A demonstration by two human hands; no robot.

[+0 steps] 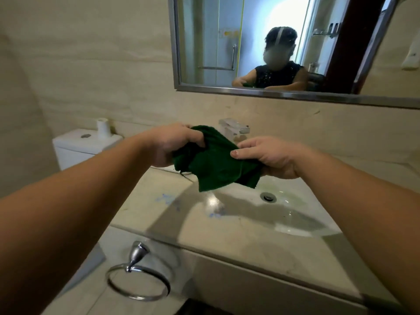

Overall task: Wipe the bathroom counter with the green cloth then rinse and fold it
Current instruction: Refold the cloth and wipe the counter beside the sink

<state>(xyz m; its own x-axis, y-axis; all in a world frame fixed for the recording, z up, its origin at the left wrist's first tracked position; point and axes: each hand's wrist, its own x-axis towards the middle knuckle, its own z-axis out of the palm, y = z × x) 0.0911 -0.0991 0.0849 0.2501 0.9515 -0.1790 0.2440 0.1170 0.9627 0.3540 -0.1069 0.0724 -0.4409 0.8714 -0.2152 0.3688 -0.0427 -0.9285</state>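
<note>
The green cloth (216, 162) is held bunched in the air above the back of the sink basin (295, 214), just in front of the chrome faucet (234, 128). Its upper left part is gripped by the curled fingers of the left hand (175, 144), and its right side is pinched between thumb and fingers of the right hand (270, 158). A lower corner is left hanging free. Blue smears are seen on the counter (159, 201) beside the basin.

Faucet (237, 128) half behind green cloth (216, 163)
</note>
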